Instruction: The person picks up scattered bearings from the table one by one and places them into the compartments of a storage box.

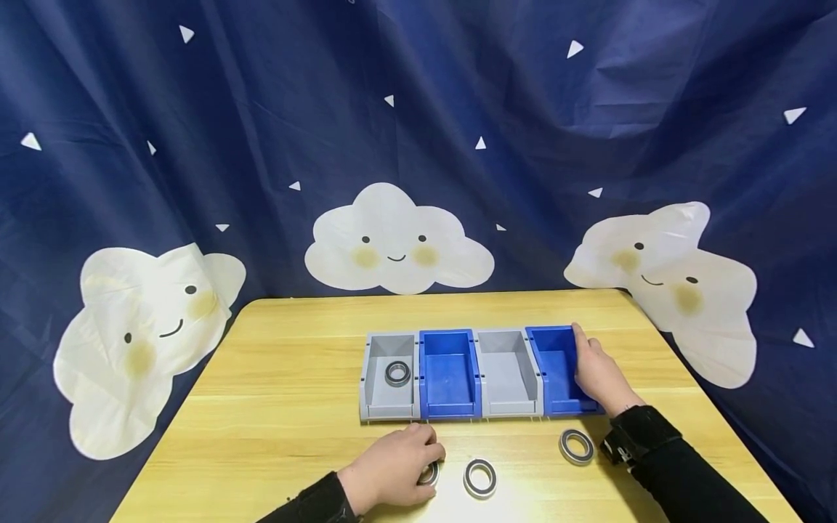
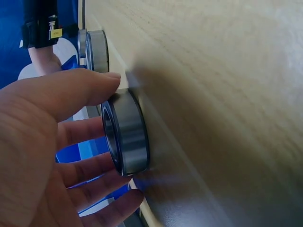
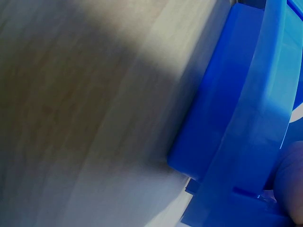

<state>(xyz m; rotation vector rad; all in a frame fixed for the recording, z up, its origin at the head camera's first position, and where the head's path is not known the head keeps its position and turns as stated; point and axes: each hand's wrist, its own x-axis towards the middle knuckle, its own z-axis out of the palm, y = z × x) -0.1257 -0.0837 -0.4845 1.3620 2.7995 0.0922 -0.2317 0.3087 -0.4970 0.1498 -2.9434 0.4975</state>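
Observation:
My left hand [image 1: 395,465] is at a ring bearing [image 1: 429,473] on the table in front of the bins. In the left wrist view, the thumb touches one edge of this bearing [image 2: 128,132] and the fingers curl round its other side. My right hand [image 1: 604,374] holds the right side wall of the rightmost blue bin [image 1: 556,363]. The right wrist view shows that bin's blue wall [image 3: 227,113] and part of a digit at its edge; most of the hand is hidden there. Another bearing [image 1: 397,373] lies flat inside the leftmost grey bin [image 1: 373,385].
Two more bearings lie on the wooden table [image 1: 275,378]: one bearing [image 1: 480,479] just right of my left hand, another bearing [image 1: 577,447] near my right wrist. A blue bin [image 1: 447,378] and a grey bin [image 1: 506,370] stand mid-row. A dark blue curtain [image 1: 418,94] hangs behind.

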